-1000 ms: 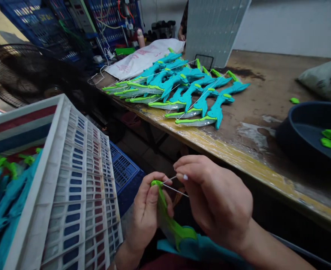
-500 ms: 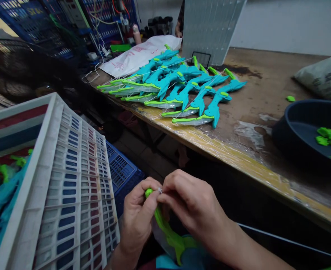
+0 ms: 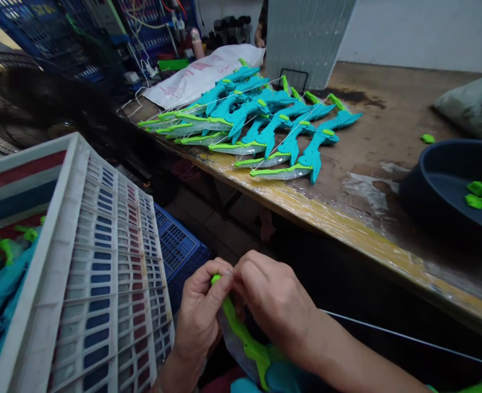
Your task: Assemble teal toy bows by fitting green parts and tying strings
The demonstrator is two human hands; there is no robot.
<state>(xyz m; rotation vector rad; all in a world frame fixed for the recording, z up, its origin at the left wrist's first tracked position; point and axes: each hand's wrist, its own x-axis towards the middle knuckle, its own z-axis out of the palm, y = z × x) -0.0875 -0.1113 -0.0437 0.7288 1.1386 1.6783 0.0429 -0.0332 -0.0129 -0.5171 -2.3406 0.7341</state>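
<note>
My left hand [image 3: 202, 305] pinches the green tip of a toy bow [image 3: 241, 333], which has a green and clear limb and a teal middle. Against it, the fingers of my right hand [image 3: 267, 303] are pressed together at the limb's tip, on the end of the bow's string, now mostly covered by the fingertips. A taut length of white string [image 3: 388, 331] runs from behind my right wrist to the lower right. The bow's teal grip is partly covered by my right forearm.
Several strung toy bows [image 3: 273, 128] lie on the table [image 3: 388, 103]. A dark basin [image 3: 429, 185] with green pieces stands at right. At left is a white crate [image 3: 71, 229] with more bow parts. A fan [image 3: 3, 103] and a person's hand [image 3: 260, 39] are farther back.
My right hand has turned over toward my left, its fingers closing more tightly at the bow's tip. The white string end visible between the fingertips before is now mostly hidden.
</note>
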